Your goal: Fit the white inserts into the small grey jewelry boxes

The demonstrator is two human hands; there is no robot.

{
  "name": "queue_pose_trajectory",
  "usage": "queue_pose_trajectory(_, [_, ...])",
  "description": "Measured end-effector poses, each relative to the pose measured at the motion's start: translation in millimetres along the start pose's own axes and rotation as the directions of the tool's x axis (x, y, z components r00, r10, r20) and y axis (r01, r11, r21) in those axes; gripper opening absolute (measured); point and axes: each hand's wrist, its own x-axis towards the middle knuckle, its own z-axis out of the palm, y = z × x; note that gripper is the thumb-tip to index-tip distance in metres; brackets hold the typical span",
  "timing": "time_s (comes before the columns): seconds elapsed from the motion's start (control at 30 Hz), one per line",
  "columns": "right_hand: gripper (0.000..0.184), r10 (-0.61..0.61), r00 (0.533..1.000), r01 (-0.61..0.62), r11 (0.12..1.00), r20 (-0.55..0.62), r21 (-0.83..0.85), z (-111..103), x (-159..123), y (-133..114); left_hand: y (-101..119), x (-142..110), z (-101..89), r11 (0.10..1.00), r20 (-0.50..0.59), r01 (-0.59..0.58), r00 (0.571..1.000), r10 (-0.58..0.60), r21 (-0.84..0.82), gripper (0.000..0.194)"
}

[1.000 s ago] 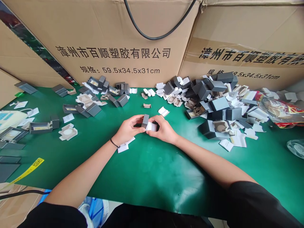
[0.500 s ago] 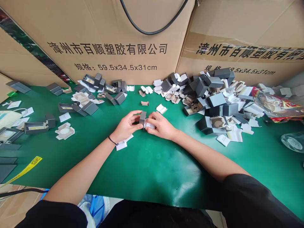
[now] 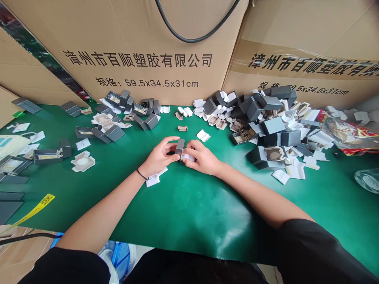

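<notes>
Over the middle of the green mat [image 3: 183, 205], my left hand [image 3: 160, 157] pinches a small dark grey box [image 3: 179, 146] between thumb and fingers. My right hand [image 3: 203, 157] meets it from the right, fingers closed on a white insert [image 3: 187, 157] that sits against the box's open side. A black band circles my left wrist. A white card [image 3: 153, 180] lies on the mat just under that wrist.
A heap of grey boxes and white inserts [image 3: 266, 122] fills the right side. Smaller groups of grey boxes [image 3: 124, 114] lie at the back left. Large cardboard cartons [image 3: 142, 51] wall the back. A red snack bag [image 3: 352, 138] and glass dish [image 3: 368, 179] sit far right.
The white insert has gone further into the grey box; less of it shows than a second ago. Both hands stay together in the same spot.
</notes>
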Motion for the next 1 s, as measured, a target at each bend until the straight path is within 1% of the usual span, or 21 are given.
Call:
queue_pose_trajectory(0.1, [0.021,-0.038,0.999,0.039,0.996,0.009,-0.082,-1.7,-0.1,-0.7,1.1,0.2,0.1,1.000,0.024,-0.016,1.000,0.016,0.009,0.064])
queue_pose_trajectory(0.17, [0.023,-0.081,0.996,0.085,0.991,0.043,-0.106,-3.8,0.4,-0.7,1.1,0.5,0.0,1.000,0.034,-0.028,0.999,0.028,0.012,0.065])
queue_pose_trajectory(0.27, [0.026,-0.127,0.988,0.136,0.984,0.082,-0.113,-6.8,1.6,-0.2,0.7,0.7,0.3,0.999,0.036,-0.030,0.999,0.029,0.015,0.065])
queue_pose_trajectory(0.37, [0.026,-0.155,0.984,0.164,0.981,0.082,-0.108,-6.7,3.1,-0.4,1.7,0.0,1.4,1.000,0.022,-0.023,1.000,0.023,0.009,0.068])
queue_pose_trajectory(0.43, [0.026,-0.153,0.985,0.159,0.985,0.077,-0.073,-4.3,4.1,-1.8,3.3,-0.8,2.0,1.000,0.008,-0.013,1.000,0.013,0.003,0.070])
queue_pose_trajectory(0.57, [0.027,-0.131,0.991,0.128,0.987,0.020,0.093,1.5,6.2,-7.2,7.9,-2.5,2.0,0.999,-0.049,-0.037,0.998,0.036,-0.016,0.064])
queue_pose_trajectory(0.67, [0.044,-0.155,0.988,0.155,0.971,-0.018,0.181,2.9,6.9,-12.3,12.0,-4.3,2.4,0.997,-0.077,-0.057,0.996,0.053,-0.052,0.060])
queue_pose_trajectory(0.73, [0.045,-0.144,0.989,0.150,0.971,-0.044,0.185,3.5,6.6,-15.5,14.1,-5.9,3.9,0.996,-0.077,-0.054,0.996,0.049,-0.066,0.060])
queue_pose_trajectory(0.83, [0.037,-0.130,0.986,0.145,0.977,-0.102,0.157,5.7,5.4,-20.0,15.3,-8.4,7.6,0.993,-0.076,-0.073,0.995,0.065,-0.097,0.059])
queue_pose_trajectory(1.0, [0.029,-0.180,0.958,0.215,0.966,-0.221,0.142,11.9,4.7,-25.5,14.1,-10.4,13.7,0.982,-0.068,-0.070,0.996,0.058,-0.176,0.056])
